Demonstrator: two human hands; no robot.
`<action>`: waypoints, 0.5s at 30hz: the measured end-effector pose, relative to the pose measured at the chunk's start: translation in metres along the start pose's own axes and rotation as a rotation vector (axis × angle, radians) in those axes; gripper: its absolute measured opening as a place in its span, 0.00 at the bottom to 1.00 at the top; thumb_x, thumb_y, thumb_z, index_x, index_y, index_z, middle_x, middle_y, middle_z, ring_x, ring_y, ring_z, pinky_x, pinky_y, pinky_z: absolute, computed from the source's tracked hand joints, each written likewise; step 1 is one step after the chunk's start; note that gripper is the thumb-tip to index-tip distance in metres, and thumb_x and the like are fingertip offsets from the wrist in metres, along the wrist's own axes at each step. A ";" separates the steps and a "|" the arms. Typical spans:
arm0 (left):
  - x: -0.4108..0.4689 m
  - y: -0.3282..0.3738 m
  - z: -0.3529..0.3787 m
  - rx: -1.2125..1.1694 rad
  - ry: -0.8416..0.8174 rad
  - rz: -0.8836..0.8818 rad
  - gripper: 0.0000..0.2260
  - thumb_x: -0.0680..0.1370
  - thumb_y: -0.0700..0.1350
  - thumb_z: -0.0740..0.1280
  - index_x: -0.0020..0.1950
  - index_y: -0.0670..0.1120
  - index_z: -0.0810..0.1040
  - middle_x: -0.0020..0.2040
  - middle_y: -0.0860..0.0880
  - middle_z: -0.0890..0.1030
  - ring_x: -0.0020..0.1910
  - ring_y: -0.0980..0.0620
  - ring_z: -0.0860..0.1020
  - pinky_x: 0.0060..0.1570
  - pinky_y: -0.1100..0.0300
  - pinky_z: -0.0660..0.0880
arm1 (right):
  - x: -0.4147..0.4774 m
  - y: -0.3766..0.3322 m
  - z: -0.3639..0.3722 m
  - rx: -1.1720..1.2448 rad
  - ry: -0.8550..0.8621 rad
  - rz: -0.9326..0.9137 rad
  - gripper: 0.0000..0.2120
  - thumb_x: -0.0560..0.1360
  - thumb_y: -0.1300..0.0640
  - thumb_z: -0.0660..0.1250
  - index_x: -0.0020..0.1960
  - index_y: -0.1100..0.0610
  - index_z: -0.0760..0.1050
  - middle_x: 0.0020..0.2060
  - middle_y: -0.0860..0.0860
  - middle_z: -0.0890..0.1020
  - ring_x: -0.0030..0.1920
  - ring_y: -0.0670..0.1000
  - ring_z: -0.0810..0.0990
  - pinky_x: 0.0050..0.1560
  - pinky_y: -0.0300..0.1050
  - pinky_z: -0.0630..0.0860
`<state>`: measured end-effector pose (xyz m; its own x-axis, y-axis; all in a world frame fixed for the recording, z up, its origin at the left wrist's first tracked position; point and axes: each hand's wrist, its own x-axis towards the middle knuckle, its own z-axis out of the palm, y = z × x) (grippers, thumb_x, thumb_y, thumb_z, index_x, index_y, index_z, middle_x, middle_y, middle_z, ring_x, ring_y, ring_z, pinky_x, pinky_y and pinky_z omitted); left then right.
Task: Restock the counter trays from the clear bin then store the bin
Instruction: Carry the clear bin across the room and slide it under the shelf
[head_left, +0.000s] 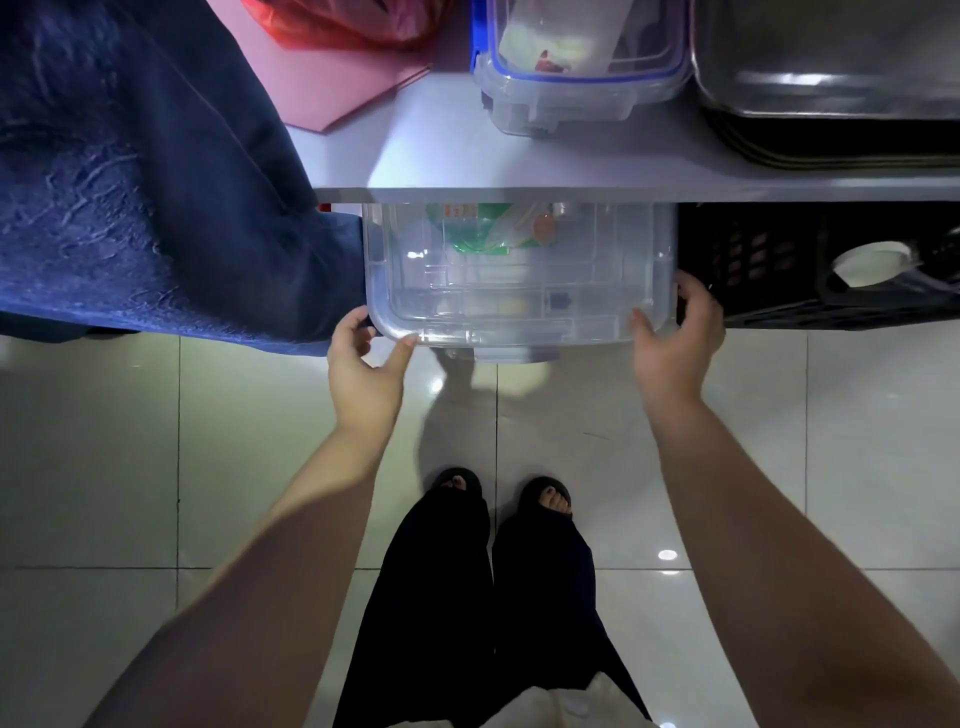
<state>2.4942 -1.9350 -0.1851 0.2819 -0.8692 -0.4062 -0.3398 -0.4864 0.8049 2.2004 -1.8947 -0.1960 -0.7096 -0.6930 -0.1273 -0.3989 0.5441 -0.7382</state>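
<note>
The large clear plastic bin with a transparent lid (519, 283) sits on the pale tiled floor (779, 441) straight ahead of both hands, its far part already tucked beneath the white bench (441, 156) and its near edge still jutting out toward the person. The left hand (363, 369) cups the near-left corner, thumb lying along the front rim and fingers curled round the side; the right hand (678, 338) touches the near-right corner with fingers spread loosely over the end wall, more a press than a firm clasp. The bin's long axis runs across, from one hand to the other, so each hand takes one end and neither stands clearly nearer. Green-labelled packets show dimly through the lid. Beyond the left hand hangs a dark blue cloth (130, 182); beyond the right hand stands a black slatted crate (779, 260), just beside the bin. Judging from this, the storing step is under way, and the coming move is a straight push away from the body, kept square within the narrow gap.
</note>
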 end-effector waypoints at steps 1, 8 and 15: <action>-0.006 0.000 0.001 0.166 0.024 0.190 0.23 0.70 0.48 0.75 0.63 0.51 0.73 0.55 0.53 0.76 0.57 0.49 0.73 0.59 0.50 0.72 | -0.010 -0.002 0.002 -0.097 0.008 -0.213 0.25 0.70 0.55 0.72 0.65 0.58 0.72 0.61 0.59 0.74 0.63 0.60 0.70 0.65 0.54 0.66; -0.017 -0.001 0.061 1.002 -0.278 0.986 0.34 0.70 0.46 0.73 0.74 0.47 0.65 0.73 0.40 0.65 0.71 0.37 0.63 0.71 0.42 0.56 | -0.052 0.020 0.054 -0.832 -0.291 -0.865 0.46 0.66 0.54 0.73 0.77 0.51 0.52 0.76 0.59 0.56 0.74 0.66 0.50 0.74 0.63 0.47; -0.001 -0.028 0.079 1.352 -0.067 1.122 0.36 0.70 0.48 0.72 0.75 0.50 0.61 0.74 0.46 0.67 0.70 0.44 0.69 0.68 0.46 0.64 | -0.037 0.030 0.080 -0.757 0.116 -0.972 0.28 0.72 0.60 0.66 0.70 0.47 0.63 0.66 0.54 0.64 0.66 0.59 0.64 0.69 0.58 0.60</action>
<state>2.4319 -1.9273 -0.2410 -0.6121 -0.7908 -0.0007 -0.7757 0.6006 -0.1938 2.2613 -1.8906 -0.2665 0.0371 -0.9372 0.3469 -0.9967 -0.0098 0.0800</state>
